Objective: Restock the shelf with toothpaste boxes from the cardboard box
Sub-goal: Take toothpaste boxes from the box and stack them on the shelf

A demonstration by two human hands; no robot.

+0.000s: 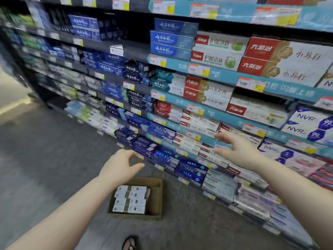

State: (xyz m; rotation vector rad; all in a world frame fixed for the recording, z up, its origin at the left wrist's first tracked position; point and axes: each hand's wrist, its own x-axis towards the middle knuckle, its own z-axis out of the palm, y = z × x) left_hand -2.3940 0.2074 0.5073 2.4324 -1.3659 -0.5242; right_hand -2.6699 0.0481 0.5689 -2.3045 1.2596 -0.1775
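Cardboard box (155,199): one, open-topped, stood on the grey floor (45,159) near the foot of the shelf (178,66).
Toothpaste boxes (130,199): eight white ends showed inside it, two columns of four, packed against its left side.
Shelf tiers: many, fully stocked; exact count lost to blur.
Left hand (120,165): one, fingers loosely curved, grasping nothing, above the carton's far edge.
Right hand (234,147): one, fingers spread, released, before red-and-white packs on a lower tier.
Sandalled foot (129,243): one, nearest.

Open air between left hand (120,164) and right hand (234,148), open-topped cardboard box (158,197) below left fingertips, bare gap along its right wall, tightly packed shelved boxes (189,147) just beyond right fingertips
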